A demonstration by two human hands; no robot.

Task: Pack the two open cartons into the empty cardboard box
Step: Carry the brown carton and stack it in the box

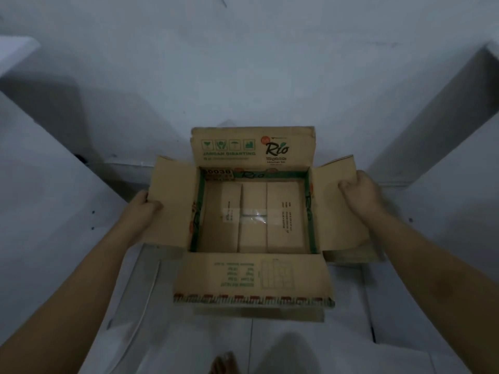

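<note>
Brown corrugated cardboard box (pixel 253 217) with green "Rio" print sits on the pale tiled floor (pixel 270 346), just ahead of your bare foot (pixel 224 363), all four top flaps spread outward. It is hemmed by white ledges to left and right.

Your left hand (pixel 147 205) is curled shut on the outer edge of the left side flap (pixel 172 203). Your right hand (pixel 361 190) is closed over the outer edge of the right side flap (pixel 337 209). Both grips hold cardboard, thumbs on top as far as the blur allows.

Inside, only the taped floor panels of the box show, with a green printed band running round the inner walls. It looks empty. Whether that band belongs to a separate carton already nested inside, you cannot tell from here.

No loose open cartons are in view, so packing seems not yet begun.

Key relation: the box lies dead centre between your hands, its long axis running left to right, each hand equally near. Whichever side the cartons lie on, that hand lets go first.
</note>
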